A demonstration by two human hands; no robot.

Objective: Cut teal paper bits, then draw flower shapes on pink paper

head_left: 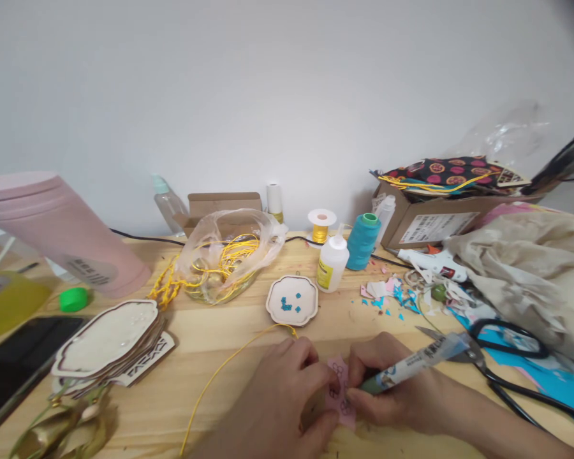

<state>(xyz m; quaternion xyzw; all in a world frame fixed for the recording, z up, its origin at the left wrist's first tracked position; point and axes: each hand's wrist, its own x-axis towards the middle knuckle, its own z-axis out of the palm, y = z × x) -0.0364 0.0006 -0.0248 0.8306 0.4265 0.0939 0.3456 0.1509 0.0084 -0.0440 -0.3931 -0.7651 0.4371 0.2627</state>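
A small piece of pink paper (pixel 335 405) with dark flower outlines drawn on it lies on the wooden table in front of me. My left hand (pixel 282 389) grips its left side, thumb and curled fingers pressing it down. Closed around a marker pen (pixel 414 363) with a printed barrel is my right hand (pixel 406 398); the tip meets the paper's right side and is hidden by the fingers. Just beyond my hands sits a white scalloped wooden plaque (pixel 275 303) with several tiny blue flowers. Yellow cord (pixel 210 382) runs from it past my left wrist.
Black-handled scissors (pixel 478 366) lie open right of my right hand. Paper scraps (pixel 382 290), a glue bottle (pixel 332 264) and blue thread (pixel 361 242) are behind. Leftward are stacked plaques (pixel 108 335), a phone (pixel 23 370), a pink tumbler (pixel 71 236) and a plastic bag (pixel 268 239).
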